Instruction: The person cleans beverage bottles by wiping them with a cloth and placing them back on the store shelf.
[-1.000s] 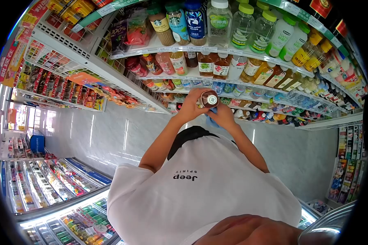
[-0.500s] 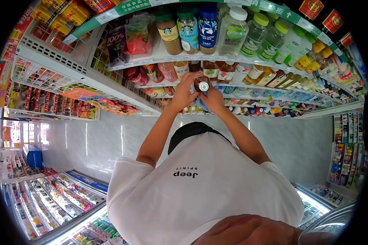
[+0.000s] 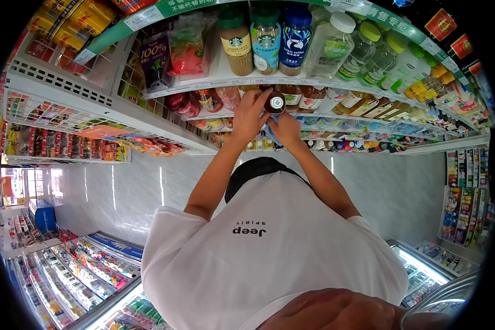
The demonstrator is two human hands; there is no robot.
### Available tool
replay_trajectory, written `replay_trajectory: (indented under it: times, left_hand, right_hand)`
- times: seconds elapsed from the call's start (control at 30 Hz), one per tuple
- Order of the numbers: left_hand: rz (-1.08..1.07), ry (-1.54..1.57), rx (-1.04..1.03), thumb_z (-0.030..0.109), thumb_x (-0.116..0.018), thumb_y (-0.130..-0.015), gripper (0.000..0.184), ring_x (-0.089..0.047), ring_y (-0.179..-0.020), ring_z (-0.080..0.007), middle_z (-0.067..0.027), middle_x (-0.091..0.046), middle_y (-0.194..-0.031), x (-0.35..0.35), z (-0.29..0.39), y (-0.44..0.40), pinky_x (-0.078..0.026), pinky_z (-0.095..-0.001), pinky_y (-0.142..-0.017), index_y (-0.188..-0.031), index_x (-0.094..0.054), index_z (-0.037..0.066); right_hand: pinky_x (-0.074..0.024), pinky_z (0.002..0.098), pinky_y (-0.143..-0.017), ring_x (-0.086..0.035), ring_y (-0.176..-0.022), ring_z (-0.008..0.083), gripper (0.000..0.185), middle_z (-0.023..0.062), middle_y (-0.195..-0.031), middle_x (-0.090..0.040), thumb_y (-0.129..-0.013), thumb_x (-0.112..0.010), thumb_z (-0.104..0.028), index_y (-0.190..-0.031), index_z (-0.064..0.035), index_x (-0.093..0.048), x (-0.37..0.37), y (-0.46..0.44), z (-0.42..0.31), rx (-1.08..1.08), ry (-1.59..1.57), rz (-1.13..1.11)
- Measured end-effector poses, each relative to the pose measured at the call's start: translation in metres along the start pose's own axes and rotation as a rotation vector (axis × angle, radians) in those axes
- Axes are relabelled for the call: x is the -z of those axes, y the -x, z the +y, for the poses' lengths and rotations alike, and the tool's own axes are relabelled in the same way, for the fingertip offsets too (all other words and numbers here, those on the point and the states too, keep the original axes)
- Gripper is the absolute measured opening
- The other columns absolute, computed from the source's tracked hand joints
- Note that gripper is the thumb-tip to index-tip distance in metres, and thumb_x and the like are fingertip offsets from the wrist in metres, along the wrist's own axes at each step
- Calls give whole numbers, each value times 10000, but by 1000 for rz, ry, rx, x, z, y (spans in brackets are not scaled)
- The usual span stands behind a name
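A dark brown bottle with a white cap (image 3: 277, 103) is in front of the second shelf, seen from above, cap facing me. My left hand (image 3: 249, 116) curls around its left side, fingers reaching past the cap and thumb near the bottle's lower edge. My right hand (image 3: 286, 130) is closed just below the bottle, on a light blue piece that looks like a cloth (image 3: 271, 133). Most of that blue piece and the bottle's lower body are hidden. Juice bottles (image 3: 312, 98) with labels stand on the shelf right behind the bottle.
Above, coffee bottles (image 3: 265, 41) and clear bottles (image 3: 331, 45) stand on the top shelf (image 3: 214, 81). A white wire-grid side rack (image 3: 66, 82) lies to the left. Lower shelves hold more drinks. Grey floor (image 3: 379, 187) runs behind the shelving, with other racks (image 3: 71, 269) around it.
The brown bottle has moved toward the shelf and slightly right. My left hand has shifted up with it, its fingers now stretched farther past the cap. My right hand stays close below.
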State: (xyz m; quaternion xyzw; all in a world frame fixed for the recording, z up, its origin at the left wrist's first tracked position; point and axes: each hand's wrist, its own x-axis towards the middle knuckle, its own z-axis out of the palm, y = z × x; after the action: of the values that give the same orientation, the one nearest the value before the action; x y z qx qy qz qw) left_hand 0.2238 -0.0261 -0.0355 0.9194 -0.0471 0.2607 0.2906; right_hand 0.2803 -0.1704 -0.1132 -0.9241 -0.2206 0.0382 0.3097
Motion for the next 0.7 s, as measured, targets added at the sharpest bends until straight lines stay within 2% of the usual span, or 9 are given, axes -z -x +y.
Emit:
replay_trajectory:
  times: [0.07, 0.1, 0.2, 0.3, 0.43, 0.53, 0.63, 0.7]
  left_hand:
    - [-4, -4, 26, 56, -803, -712, 717, -611, -1045, -336, -113, -576, -1185, -1, -2, 0, -533, -419, -833, -1376, -549, 148]
    - [11, -4, 31, 54, -797, -715, 713, -607, -1049, -335, -110, -568, -1179, -3, -2, -1, -535, -420, -817, -1376, -548, 150]
    - [65, -45, 26, 93, -806, -728, 698, -614, -1006, -333, -100, -568, -1139, -6, -2, -3, -548, -415, -770, -1375, -550, 152]
    - [59, -101, 94, 119, -812, -737, 683, -624, -967, -321, -98, -565, -1099, -7, 3, -2, -555, -417, -711, -1365, -544, 134]
    - [120, -196, 127, 143, -803, -761, 649, -635, -904, -287, -80, -580, -1004, -16, 0, -2, -545, -419, -619, -1343, -519, 97]
    - [126, -172, 118, 157, -753, -805, 555, -656, -835, -330, -131, -635, -950, -25, -10, -4, -539, -452, -812, -1291, -507, 52]
    - [92, -147, 165, 174, -743, -828, 506, -659, -752, -317, -100, -650, -806, -26, -14, -6, -536, -442, -810, -1261, -514, 47]
    - [138, -160, 122, 171, -766, -827, 499, -625, -646, -247, -36, -603, -734, -30, -18, -7, -508, -391, -623, -1255, -526, 77]
  right_hand:
    - [-555, 483, -643, -697, -784, 382, 518, 226, -849, -703, -859, -701, -346, -1159, 38, -527, 2, -5, 0, 19, 79, -32]
    - [-559, 471, -627, -702, -759, 372, 468, 212, -819, -703, -865, -695, -360, -1085, 24, -541, 6, -5, -3, 29, 96, 0]
    - [-560, 466, -627, -702, -745, 376, 465, 202, -804, -703, -871, -688, -374, -1067, 25, -551, 18, -8, -11, 16, 189, -44]
    - [-558, 470, -624, -703, -739, 375, 462, 208, -806, -701, -880, -678, -389, -1066, 18, -561, 28, -4, -11, 43, 176, 25]
    - [-552, 475, -645, -703, -760, 378, 497, 220, -828, -704, -893, -666, -407, -1153, 4, -563, 35, 4, -14, 90, 61, 86]
    - [-546, 480, -667, -702, -790, 388, 518, 228, -859, -709, -900, -661, -410, -1213, -10, -555, 30, 1, -10, 112, -16, 120]
    - [-542, 480, -684, -700, -815, 397, 536, 230, -883, -712, -899, -663, -414, -1244, -20, -547, 30, 0, -7, 69, -41, 69]
    - [-540, 481, -690, -698, -826, 403, 532, 230, -891, -712, -898, -665, -418, -1240, -26, -550, 31, 4, -1, 55, -86, 51]
